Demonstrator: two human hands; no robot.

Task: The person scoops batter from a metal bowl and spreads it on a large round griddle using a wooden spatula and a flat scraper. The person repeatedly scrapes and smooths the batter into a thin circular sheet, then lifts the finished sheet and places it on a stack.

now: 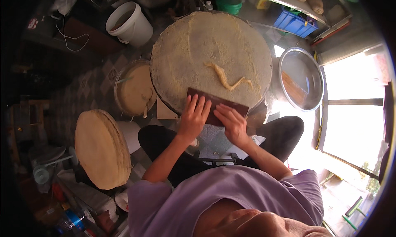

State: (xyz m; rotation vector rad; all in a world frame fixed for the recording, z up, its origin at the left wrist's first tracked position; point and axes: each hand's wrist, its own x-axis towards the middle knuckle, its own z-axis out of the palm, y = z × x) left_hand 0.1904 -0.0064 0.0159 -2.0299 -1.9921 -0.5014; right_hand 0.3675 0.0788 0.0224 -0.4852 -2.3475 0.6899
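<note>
A large round griddle [213, 45] lies before me, coated with a thin layer of pale batter. Both hands press on a flat dark reddish-brown scraper board [218, 107] at the griddle's near edge. My left hand [196, 114] has its fingers spread over the board's left part, and my right hand [231, 121] grips the right part. Just beyond the board, a wavy strip of dough [227, 80] rests on the coated surface. Thumbs and the board's underside are hidden.
Left of the griddle stands a bowl of batter [133, 85] with a ladle [147, 107] in it. A tall stack of round flatbreads [100, 148] is at the lower left. A white bucket [131, 25] stands behind, and a metal basin [301, 79] is at the right.
</note>
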